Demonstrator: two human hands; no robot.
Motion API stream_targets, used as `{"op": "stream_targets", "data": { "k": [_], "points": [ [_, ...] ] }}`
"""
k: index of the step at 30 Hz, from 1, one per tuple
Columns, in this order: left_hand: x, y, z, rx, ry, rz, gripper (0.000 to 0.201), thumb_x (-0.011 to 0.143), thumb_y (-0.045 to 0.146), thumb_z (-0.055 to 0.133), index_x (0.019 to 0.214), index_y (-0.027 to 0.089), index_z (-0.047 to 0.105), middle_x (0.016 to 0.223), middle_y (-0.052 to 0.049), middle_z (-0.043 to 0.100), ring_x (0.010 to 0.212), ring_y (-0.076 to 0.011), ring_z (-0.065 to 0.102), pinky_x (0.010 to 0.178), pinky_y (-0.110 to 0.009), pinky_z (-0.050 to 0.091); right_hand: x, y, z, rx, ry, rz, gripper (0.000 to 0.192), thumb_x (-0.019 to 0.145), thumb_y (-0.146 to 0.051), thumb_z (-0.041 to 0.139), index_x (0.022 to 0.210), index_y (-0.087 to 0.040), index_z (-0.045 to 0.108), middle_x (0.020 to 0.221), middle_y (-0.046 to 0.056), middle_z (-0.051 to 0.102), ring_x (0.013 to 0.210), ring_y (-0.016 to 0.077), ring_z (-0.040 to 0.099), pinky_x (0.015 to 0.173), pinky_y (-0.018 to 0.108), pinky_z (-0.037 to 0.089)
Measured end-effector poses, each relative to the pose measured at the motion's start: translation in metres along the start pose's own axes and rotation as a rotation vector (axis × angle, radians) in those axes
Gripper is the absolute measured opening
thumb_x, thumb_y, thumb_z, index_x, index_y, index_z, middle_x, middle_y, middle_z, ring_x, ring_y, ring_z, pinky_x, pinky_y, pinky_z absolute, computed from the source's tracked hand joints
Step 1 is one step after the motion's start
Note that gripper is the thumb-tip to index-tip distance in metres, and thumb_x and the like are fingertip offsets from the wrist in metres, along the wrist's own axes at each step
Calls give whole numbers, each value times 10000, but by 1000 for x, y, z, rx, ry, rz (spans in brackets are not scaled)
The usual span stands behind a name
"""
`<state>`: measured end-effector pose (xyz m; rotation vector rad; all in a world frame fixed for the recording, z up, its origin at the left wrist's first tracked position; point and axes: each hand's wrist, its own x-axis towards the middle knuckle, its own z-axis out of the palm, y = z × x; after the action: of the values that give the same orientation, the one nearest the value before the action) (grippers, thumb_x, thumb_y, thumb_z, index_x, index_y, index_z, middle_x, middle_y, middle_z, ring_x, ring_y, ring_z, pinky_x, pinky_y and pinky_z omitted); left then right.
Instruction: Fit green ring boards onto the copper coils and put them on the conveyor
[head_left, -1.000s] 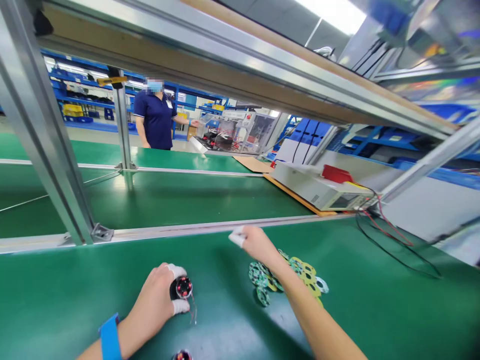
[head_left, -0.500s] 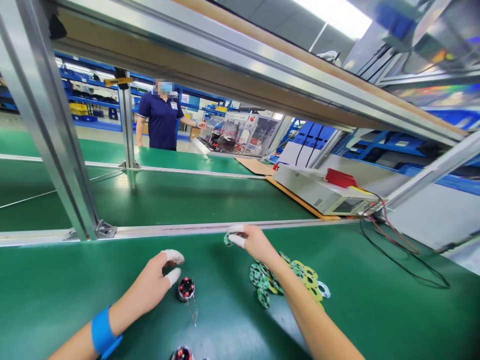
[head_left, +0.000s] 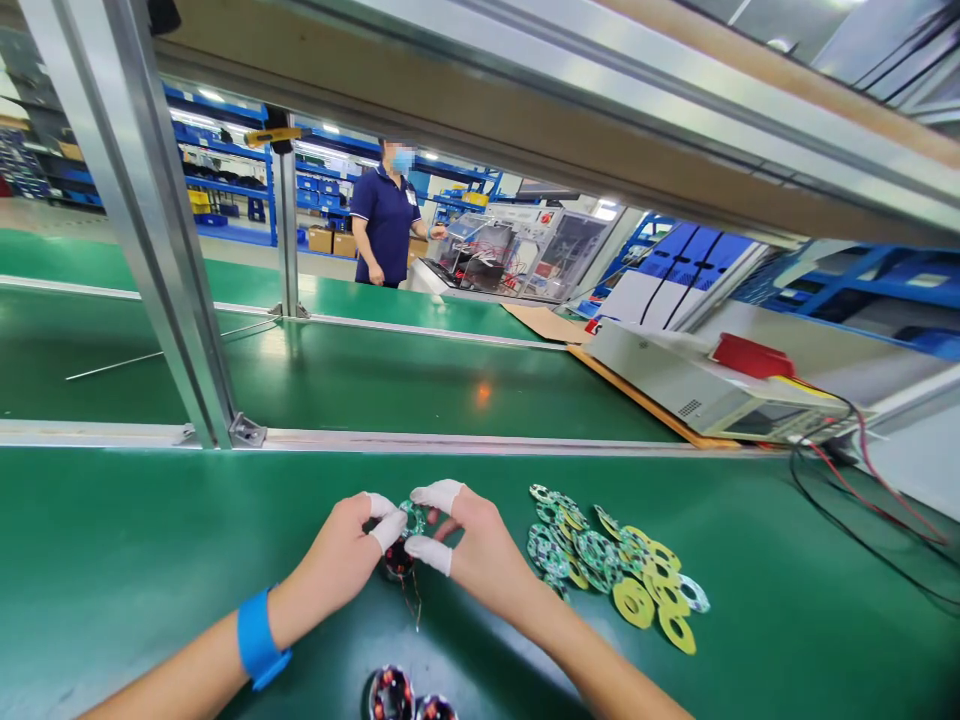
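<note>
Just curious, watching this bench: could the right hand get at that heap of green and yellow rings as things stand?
Probably yes. The pile of rings lies on the green mat just beside the right hand, with nothing between. But its fingers are pinching a green ring.

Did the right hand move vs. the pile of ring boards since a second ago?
Yes. The right hand moved left, away from the pile of ring boards, and now meets the left hand over the small coil part.

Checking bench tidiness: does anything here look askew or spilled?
The ring-shaped boards lie in a loose, overlapping heap on the green mat, right of the hands, not stacked. Thin wires trail from the dark part under the fingers. Nothing looks damaged.
</note>
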<state>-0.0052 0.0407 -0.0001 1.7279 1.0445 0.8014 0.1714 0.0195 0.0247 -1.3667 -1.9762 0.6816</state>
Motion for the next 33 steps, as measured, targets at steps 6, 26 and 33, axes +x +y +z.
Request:
{"op": "stream_targets", "data": {
  "k": [6,26,33],
  "points": [
    [-2,-1,7,33,31,36,305,835,340,432,617,167,558,642,-4,579,655,-152,509,617,-257,398,-5,-2,-1,-308,-22,-30,284,737,-307,669,990,-179,652,887,71,659,730,181,595,638,290,505],
    [-9,-8,5,729,-34,105,342,629,494,723,759,184,658,767,-64,611,817,-263,493,670,-350,359,-2,8,-11,79,-186,264,303,661,-264,596,917,-117,662,776,66,636,639,159,593,562,264,517],
    [-10,-10,5,763,-50,113,396,597,527,732,766,178,649,792,-71,606,825,-262,494,678,-351,360,-9,8,6,37,-118,43,314,667,-167,563,971,-188,636,887,57,643,758,166,607,634,268,544]
  ]
}}
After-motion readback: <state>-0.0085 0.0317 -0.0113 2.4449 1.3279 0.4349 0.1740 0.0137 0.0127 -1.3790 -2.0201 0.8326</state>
